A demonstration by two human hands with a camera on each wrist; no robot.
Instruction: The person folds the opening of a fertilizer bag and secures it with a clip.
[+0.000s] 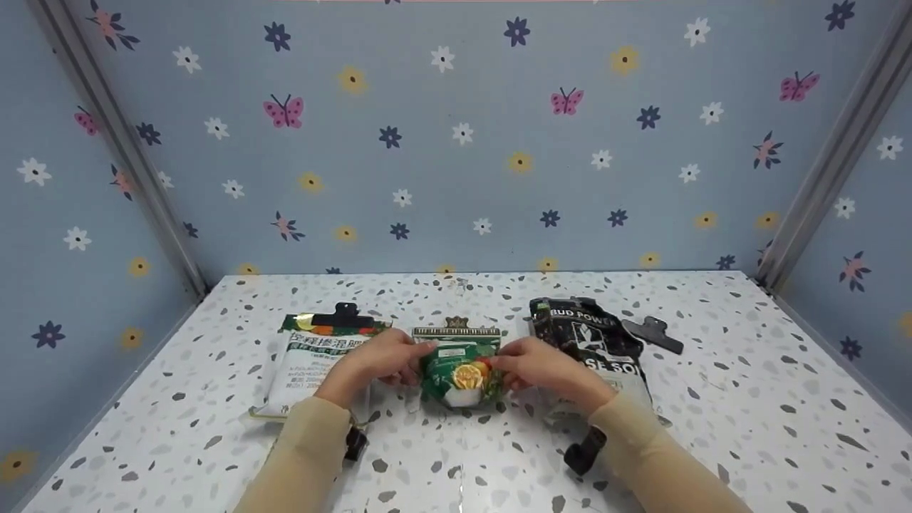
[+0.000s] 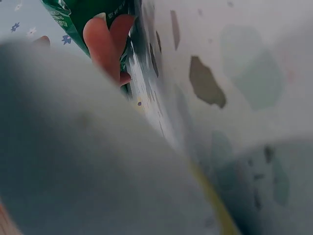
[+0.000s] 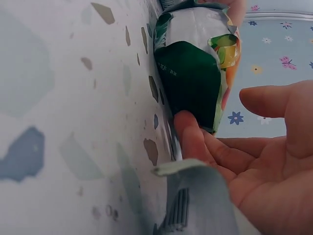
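Note:
In the head view, a small green bag (image 1: 459, 374) printed with fruit lies mid-table, a gold-coloured clip (image 1: 456, 330) across its top edge. My left hand (image 1: 381, 360) holds the bag's left side, thumb over the front. Several left fingertips (image 2: 105, 44) press the green side in the left wrist view. On the bag's right side is my right hand (image 1: 545, 367). In the right wrist view its fingertips (image 3: 186, 122) touch the low edge of the bag (image 3: 190, 76), while the thumb (image 3: 264, 100) stands apart from it.
Left of the hands lies a white bag (image 1: 306, 374) with a black clip (image 1: 345, 317) on its top. A black soil bag (image 1: 588, 338) lies at right, with a loose-looking black clip (image 1: 655, 333) beside it. A patterned wall (image 1: 456, 142) closes the table's back.

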